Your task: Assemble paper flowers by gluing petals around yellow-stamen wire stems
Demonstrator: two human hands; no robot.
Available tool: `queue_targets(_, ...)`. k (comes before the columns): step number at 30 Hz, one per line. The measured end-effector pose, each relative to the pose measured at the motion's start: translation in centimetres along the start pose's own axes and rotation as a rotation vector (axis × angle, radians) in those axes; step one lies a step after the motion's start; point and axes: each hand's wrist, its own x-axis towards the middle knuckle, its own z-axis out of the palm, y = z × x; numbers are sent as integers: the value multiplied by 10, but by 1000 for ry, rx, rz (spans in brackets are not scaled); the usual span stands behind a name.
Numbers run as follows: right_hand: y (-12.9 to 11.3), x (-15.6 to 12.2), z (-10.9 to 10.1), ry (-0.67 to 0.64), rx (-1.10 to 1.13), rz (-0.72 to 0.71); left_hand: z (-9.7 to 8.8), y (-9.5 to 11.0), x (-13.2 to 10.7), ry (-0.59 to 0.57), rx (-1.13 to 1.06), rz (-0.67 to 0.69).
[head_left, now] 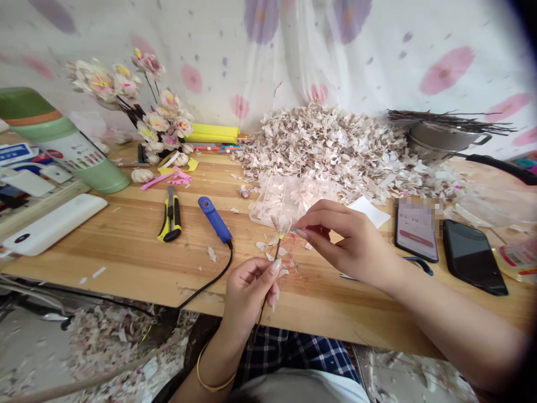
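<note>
From where I stand, the person's left hand has its grip closed on a thin brown stem, which leans slightly. The right hand has its grip pinched at a small pale flower on top of the stem, where a dab of yellow shows. The flower is held above the wooden tabletop, just in front of a clear plastic compartment box. A gold bangle circles the left wrist.

Behind the box rises a large heap of pale petals, spreading toward a steel pot with dark twigs laid across its top. Two smartphones lie to the right of the right hand. Toward the left end of the tabletop are a yellow-and-black utility knife, a blue-handled corded tool, a white power bank and a large green bottle lying at a tilt. A spray of pale flowers stands behind them, with pink strips nearby. Petal scraps litter the floor below.
</note>
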Motion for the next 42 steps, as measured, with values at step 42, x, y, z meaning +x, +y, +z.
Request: queue_targets(42,0,1,6,142,132,-226,-5,-5,0,-66,-68,55)
